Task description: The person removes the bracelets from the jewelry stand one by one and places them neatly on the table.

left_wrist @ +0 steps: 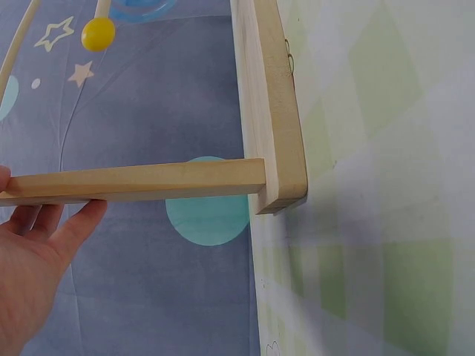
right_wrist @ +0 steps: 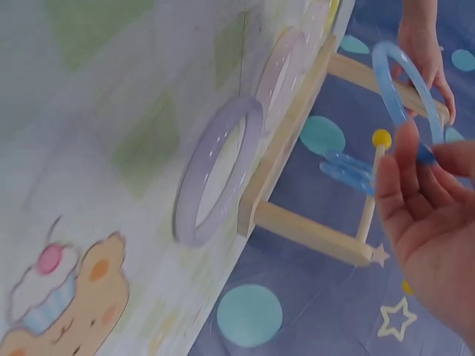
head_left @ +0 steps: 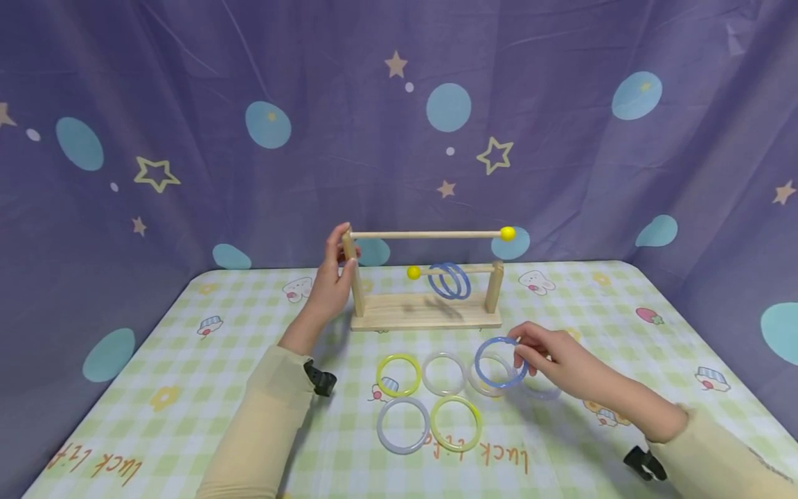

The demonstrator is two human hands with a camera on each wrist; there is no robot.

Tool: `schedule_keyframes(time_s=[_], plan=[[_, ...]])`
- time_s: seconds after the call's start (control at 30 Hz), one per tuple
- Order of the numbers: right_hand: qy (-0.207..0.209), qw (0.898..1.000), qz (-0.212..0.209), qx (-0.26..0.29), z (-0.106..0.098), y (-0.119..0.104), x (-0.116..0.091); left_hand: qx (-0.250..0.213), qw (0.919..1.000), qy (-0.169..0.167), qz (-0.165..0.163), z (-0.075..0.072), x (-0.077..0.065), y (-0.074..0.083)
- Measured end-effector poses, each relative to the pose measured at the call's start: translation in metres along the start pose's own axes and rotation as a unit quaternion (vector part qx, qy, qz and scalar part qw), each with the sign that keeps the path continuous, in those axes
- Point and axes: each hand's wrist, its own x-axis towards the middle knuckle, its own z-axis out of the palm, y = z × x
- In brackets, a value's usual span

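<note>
A wooden stand (head_left: 424, 313) with two upright posts stands at the back of the table. My left hand (head_left: 332, 283) grips the top of its taller left post (left_wrist: 148, 181), thumb on one side and fingers on the other. Two blue rings (head_left: 467, 282) hang on the lower rod, which ends in a yellow ball (head_left: 414, 272). In front of the stand, my right hand (head_left: 557, 362) pinches another blue ring (head_left: 478, 360) between thumb and fingers, raised above the table. The right wrist view shows this ring apart from the rods.
On the checked tablecloth lie several rings: a yellow ring (head_left: 379, 374), a clear ring (head_left: 425, 374), a grey-blue ring (head_left: 380, 426) and a yellow-green ring (head_left: 477, 424). A lilac ring (right_wrist: 194, 167) lies partly hidden below my right hand. The upper rod (head_left: 430, 235) holds no ring.
</note>
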Motion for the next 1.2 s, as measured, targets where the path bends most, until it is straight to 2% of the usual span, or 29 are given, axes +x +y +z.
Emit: schedule_keyframes(time_s=[0.2, 0.4, 0.5, 0.67, 0.9, 1.2], plan=[[-0.076, 0.997, 0.022, 0.024, -0.008, 0.003, -0.015, 0.001, 1.0000, 0.004, -0.004, 0.000, 0.000, 0.000], [-0.114, 0.991, 0.049, 0.046, -0.007, 0.007, -0.023, -0.007, 0.9998, 0.001, -0.016, 0.000, 0.000, 0.002], [-0.128, 0.988, 0.056, 0.060, -0.005, 0.009, -0.025, -0.006, 0.9997, -0.002, -0.022, -0.001, -0.001, 0.015], [-0.149, 0.984, 0.067, 0.074, 0.001, 0.011, -0.027, -0.004, 0.9995, -0.009, -0.028, -0.004, -0.006, 0.041], [-0.166, 0.981, 0.064, 0.074, 0.007, 0.016, -0.026, -0.001, 0.9997, -0.011, -0.023, -0.004, -0.006, 0.042], [-0.158, 0.984, 0.053, 0.062, 0.011, 0.025, -0.020, -0.001, 0.9999, -0.008, -0.015, -0.005, -0.007, 0.042]])
